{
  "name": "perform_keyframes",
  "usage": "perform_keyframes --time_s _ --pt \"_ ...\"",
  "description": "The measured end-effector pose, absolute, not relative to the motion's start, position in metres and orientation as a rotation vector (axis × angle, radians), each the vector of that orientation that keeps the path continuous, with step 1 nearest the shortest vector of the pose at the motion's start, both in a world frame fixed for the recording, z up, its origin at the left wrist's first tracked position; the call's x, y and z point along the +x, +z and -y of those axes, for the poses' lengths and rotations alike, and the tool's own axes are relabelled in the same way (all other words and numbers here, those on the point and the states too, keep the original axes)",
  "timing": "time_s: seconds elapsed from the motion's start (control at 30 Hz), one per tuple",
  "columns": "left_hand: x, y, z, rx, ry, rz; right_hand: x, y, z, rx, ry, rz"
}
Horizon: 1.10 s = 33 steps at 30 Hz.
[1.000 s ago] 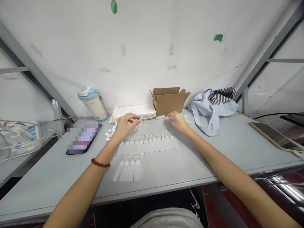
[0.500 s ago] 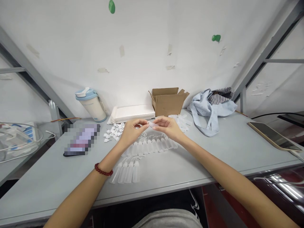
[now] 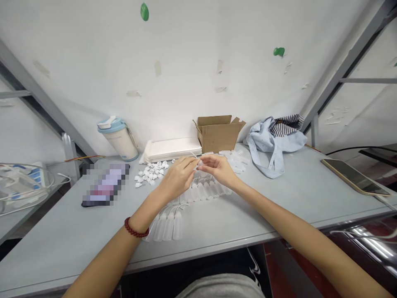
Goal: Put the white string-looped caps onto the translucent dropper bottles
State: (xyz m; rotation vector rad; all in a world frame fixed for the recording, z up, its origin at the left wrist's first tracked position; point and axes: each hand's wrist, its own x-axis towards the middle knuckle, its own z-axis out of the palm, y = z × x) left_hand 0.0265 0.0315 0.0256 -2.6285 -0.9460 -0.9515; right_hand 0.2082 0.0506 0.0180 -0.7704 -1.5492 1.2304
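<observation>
My left hand, a dark red bead bracelet on its wrist, is closed with the fingertips at the top of a small translucent squeeze bottle, where a nozzle cap with a thin white spout sticks up. The bottle is pinched by my right hand, and fingers cover most of it. Below the hands, a row of capped squeeze bottles lies on the desk. Nearer me, several more capped bottles lie side by side. Loose white nozzle caps are heaped left of my left hand.
Uncapped-looking bottles lie scattered before an open cardboard box. A white packet stack, a blue-lidded tumbler and a light blue cloth bag line the wall. Phones lie left and right on the grey desk.
My left hand has turned over and closed in at the bottle's top, its back now facing up. A white spout now shows above the fingers. My right hand keeps its pinch on the bottle.
</observation>
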Motion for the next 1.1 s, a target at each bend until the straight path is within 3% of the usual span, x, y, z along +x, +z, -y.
perform_keyframes --time_s 0.47,1.1 --pt "0.029 0.0362 -0.0237 -2.654 -1.182 0.956 0.21 0.0281 -0.0449 -0.669 1.636 1.258" --pt "0.0305 0.032 -0.0237 -2.555 -1.069 0.883 0.2111 0.0246 -0.0447 -0.51 1.637 1.411"
